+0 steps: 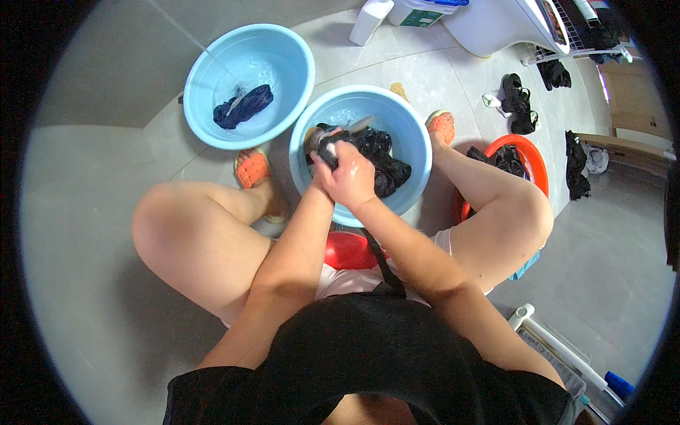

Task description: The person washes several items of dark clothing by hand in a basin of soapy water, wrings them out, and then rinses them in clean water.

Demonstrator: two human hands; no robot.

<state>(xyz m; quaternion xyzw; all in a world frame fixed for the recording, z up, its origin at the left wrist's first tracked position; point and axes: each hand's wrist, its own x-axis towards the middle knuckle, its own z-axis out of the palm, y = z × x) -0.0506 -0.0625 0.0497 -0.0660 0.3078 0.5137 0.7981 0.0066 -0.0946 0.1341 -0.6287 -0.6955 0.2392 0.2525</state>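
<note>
A light blue plastic basin [419,180] stands on the floor between my feet, with wet black clothes [393,175] and some water in it. Over its near left part my right hand [350,178] is closed around a bunched piece of black cloth [340,142]. My left hand [321,171] presses against the same cloth, its fingers mostly hidden by the cloth and my right hand. White suds sit on the cloth by my right fingers. Behind the cloth is a pale brownish object [362,124], too unclear to name.
A thin stream of water falls into a second blue basin [194,114] holding dark navy cloth [243,108]. An orange-red basin [537,159] of dark clothes is by my right leg. A white bottle [371,22], a tub [422,13] and black sandals [514,95] stand farther off.
</note>
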